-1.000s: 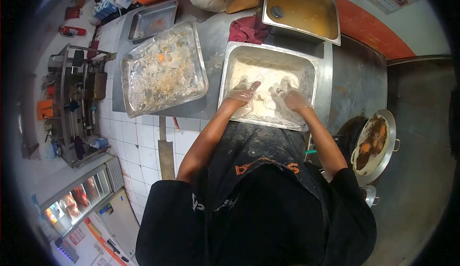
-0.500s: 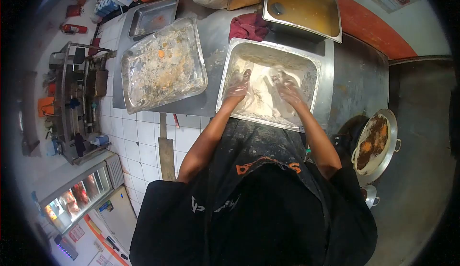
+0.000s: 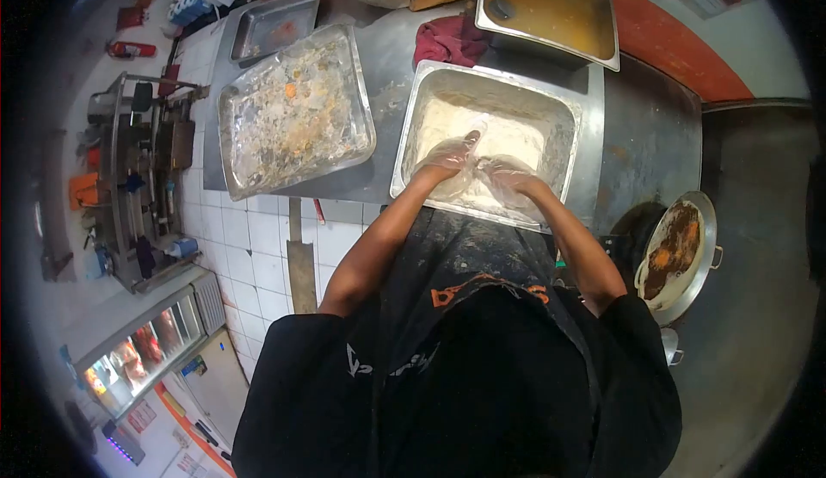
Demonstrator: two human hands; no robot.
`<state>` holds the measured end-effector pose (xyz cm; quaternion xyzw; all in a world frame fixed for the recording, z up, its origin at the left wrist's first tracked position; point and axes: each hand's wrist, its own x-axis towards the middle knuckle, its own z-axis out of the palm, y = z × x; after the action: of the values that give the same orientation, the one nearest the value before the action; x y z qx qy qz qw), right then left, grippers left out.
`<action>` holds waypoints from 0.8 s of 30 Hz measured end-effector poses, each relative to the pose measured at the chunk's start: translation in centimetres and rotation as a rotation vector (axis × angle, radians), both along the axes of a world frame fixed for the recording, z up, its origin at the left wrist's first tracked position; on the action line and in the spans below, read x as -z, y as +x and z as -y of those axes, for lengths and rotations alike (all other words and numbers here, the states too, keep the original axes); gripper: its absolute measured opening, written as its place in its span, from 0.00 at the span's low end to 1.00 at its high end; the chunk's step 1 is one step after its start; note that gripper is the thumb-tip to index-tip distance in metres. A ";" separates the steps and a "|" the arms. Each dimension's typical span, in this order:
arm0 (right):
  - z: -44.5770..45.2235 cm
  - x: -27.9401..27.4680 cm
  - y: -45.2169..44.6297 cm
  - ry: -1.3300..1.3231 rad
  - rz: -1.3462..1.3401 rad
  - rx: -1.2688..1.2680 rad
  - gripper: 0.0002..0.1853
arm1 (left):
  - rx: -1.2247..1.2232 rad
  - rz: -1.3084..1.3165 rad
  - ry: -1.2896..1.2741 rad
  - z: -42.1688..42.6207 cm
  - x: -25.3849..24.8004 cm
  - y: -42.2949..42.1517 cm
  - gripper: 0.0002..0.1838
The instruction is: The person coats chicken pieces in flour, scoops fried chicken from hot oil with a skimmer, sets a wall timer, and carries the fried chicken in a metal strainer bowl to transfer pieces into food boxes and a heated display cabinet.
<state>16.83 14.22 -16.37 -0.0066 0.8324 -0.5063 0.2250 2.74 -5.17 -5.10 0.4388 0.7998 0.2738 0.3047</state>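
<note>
A steel counter runs beneath the work, with a crumb-strewn tray left of the two hands, a dark red cloth and a pan of yellowish liquid beyond them, and a round two-toned pan off to their right. The left hand and right hand, both in clear plastic gloves, are close together in the pale flour, which lies under and beyond them inside a deep metal pan. Whether either hand's fingers are closed on any flour cannot be told.
</note>
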 end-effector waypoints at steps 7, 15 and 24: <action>1.2 -8.3 -2.2 0.121 0.089 0.080 0.22 | -0.124 -0.029 -0.221 -0.3 1.1 0.0 0.30; 1.2 -12.4 -1.4 0.389 -0.030 -0.077 0.22 | 0.071 -0.171 -0.286 0.5 -2.5 -0.9 0.21; 3.8 -4.0 0.3 -0.096 -0.234 0.277 0.19 | -0.024 0.389 -0.080 -1.1 -0.5 0.3 0.26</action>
<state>17.11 10.44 -12.41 0.0386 0.8209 -0.5673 0.0539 3.07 -4.03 -4.58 0.3558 0.7413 0.3247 0.4675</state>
